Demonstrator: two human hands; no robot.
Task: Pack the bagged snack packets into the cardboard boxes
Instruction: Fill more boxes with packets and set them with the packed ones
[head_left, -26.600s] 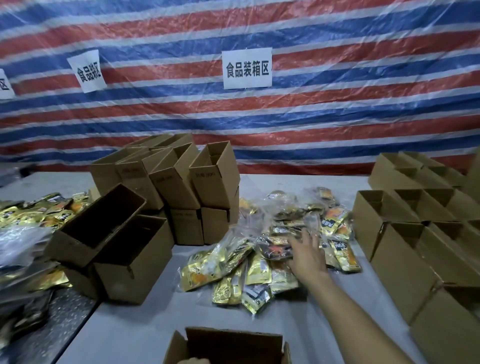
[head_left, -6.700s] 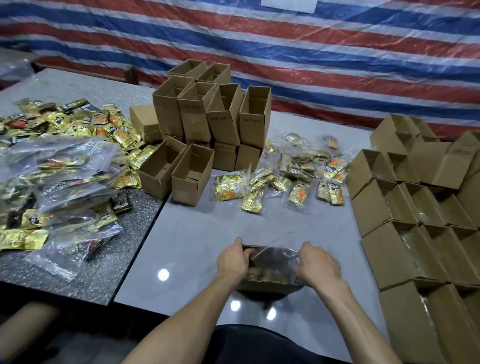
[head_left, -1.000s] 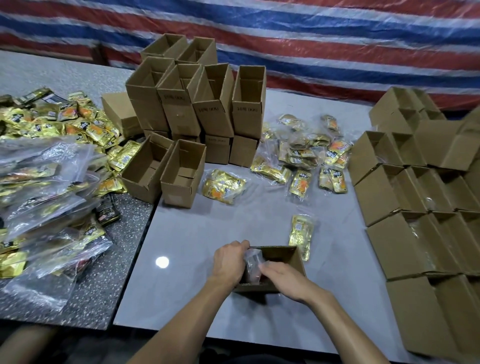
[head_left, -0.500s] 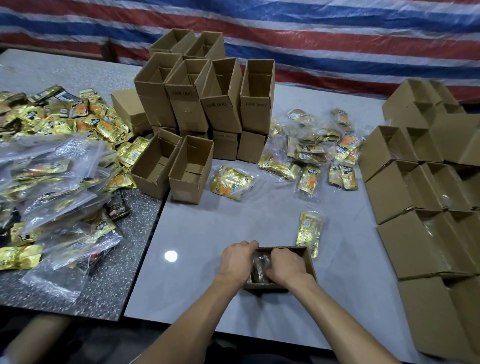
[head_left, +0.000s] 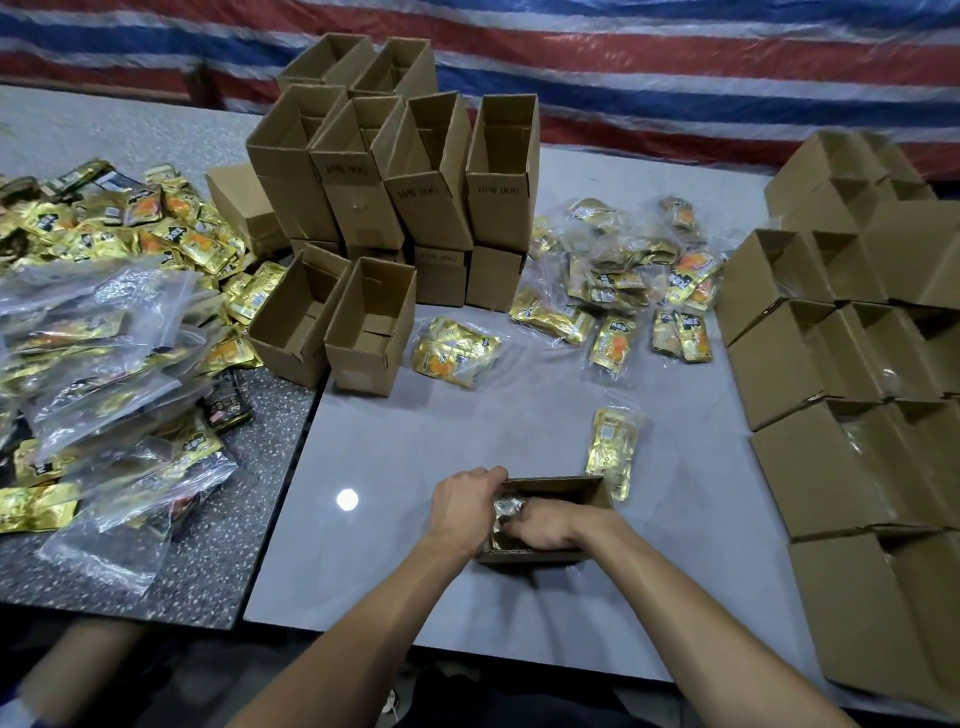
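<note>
Matt cardboard boxes (head_left: 501, 171), seemingly foil packets (head_left: 610, 452)

Hidden bits: hand + bag in box
We see the right hand (head_left: 545, 530) sunk in the small open brown cardboard box (head_left: 571, 486), fingertips hidden; crinkled clear plastic bag (head_left: 506, 506) under it mostly covered. Print on tall brown cartons (head_left: 501, 208) too small to read; brown boxes at right (head_left: 883, 623) cut off by edge.

You face a pale table (head_left: 415, 457). A red and blue striped sheet (head_left: 675, 67) hangs behind it, a dark speckled table (head_left: 244, 525) left of it.
</note>
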